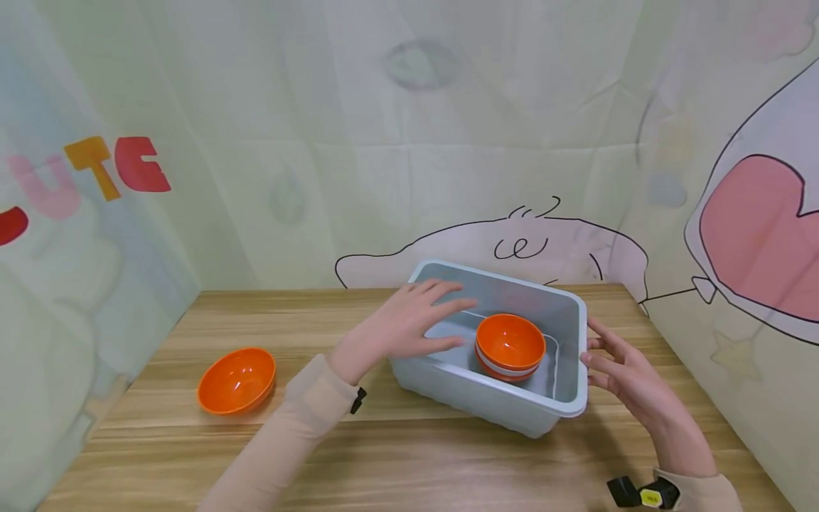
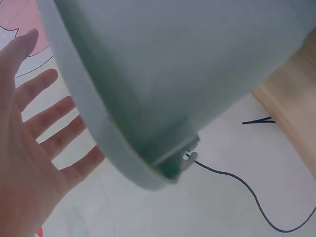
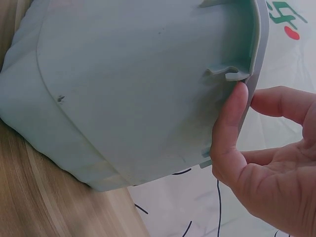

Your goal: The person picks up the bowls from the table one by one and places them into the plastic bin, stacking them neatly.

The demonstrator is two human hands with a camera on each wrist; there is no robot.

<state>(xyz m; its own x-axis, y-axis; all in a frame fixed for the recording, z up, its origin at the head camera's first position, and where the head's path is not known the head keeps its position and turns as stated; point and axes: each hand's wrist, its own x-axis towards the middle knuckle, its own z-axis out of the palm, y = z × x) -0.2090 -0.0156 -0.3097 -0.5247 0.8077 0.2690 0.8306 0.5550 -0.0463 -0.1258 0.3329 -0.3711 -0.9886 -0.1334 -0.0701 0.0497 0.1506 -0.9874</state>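
Observation:
A pale grey-blue plastic bin [image 1: 467,392] stands at an angle on the wooden table. Inside it sits a stack of bowls, an orange bowl [image 1: 510,341] on top with a white one and another orange one beneath. My right hand [image 1: 640,377] pinches the rim of the bin's right end between thumb and fingers; the right wrist view shows the fingertips [image 3: 240,94] under that rim. Over the bin's left end my left hand [image 1: 416,320] is spread, fingers extended and holding nothing. In the left wrist view its fingers [image 2: 57,116] lie close to the bin's rim; contact is unclear.
A single orange bowl [image 1: 237,381] rests on the left part of the wooden table [image 1: 320,469]. Behind and on both sides hangs a printed curtain [image 1: 269,142], with cartoon drawings and coloured letters. The bin is near the table's back edge.

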